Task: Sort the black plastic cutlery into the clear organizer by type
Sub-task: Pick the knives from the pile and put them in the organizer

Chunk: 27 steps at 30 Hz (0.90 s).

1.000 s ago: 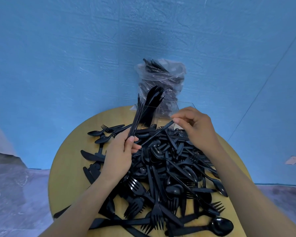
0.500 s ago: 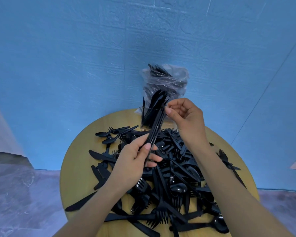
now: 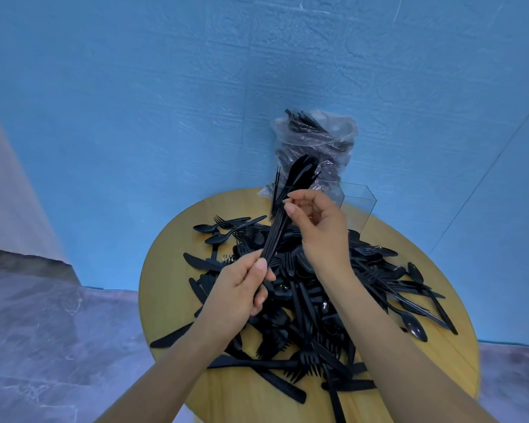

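No readable text for you anywhere in frame: no labels, brands, numbers or signs show on anything in view. Nothing to log here.

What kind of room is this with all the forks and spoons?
Hard to say for sure. It looks like a plain indoor work corner, not a kitchen: a small round wooden table by a bare blue wall, a grey marbled floor, and a plastic bag of cutlery.
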{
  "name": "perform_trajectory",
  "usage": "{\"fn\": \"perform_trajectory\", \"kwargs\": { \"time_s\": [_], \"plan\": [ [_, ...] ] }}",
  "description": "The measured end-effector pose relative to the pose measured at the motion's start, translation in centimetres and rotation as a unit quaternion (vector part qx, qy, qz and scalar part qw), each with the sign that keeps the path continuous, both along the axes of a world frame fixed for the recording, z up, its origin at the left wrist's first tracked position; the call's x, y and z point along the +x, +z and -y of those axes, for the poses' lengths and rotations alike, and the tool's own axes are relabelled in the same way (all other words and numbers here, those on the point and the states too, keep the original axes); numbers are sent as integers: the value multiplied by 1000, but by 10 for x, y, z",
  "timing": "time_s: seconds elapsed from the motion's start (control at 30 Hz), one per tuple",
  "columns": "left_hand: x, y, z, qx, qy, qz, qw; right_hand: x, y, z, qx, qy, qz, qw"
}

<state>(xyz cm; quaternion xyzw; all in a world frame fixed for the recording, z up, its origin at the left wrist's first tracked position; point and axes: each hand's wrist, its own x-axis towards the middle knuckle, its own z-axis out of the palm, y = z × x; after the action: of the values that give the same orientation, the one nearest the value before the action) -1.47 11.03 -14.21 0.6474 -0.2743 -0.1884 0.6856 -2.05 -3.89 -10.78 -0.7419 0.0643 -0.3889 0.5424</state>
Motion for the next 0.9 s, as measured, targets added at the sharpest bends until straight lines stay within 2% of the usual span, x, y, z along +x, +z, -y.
{"fn": "perform_trajectory", "kwargs": {
  "time_s": [0.2, 0.43, 0.5, 0.6, 0.77, 0.9],
  "plan": [
    [-8, -17, -17, 50, 15, 33, 998, 1, -25, -25, -112, -3, -128, 985],
    [-12, -26, -41, 73, 23, 77, 994, 8, -34, -54, -127, 17, -131, 983],
    [-6, -31, -48, 75, 48, 79, 993, 13, -35, -59, -107, 40, -153, 982],
    [10, -39, -57, 58, 145, 37, 987, 21, -37, -61, -101, 44, -188, 976],
    [37, -51, -69, 60, 272, -4, 961, 46, -49, -65, -266, 42, -299, 916],
    [44, -57, -63, 73, 297, 20, 952, 57, -57, -69, -404, 41, -373, 834]
  ]
}}
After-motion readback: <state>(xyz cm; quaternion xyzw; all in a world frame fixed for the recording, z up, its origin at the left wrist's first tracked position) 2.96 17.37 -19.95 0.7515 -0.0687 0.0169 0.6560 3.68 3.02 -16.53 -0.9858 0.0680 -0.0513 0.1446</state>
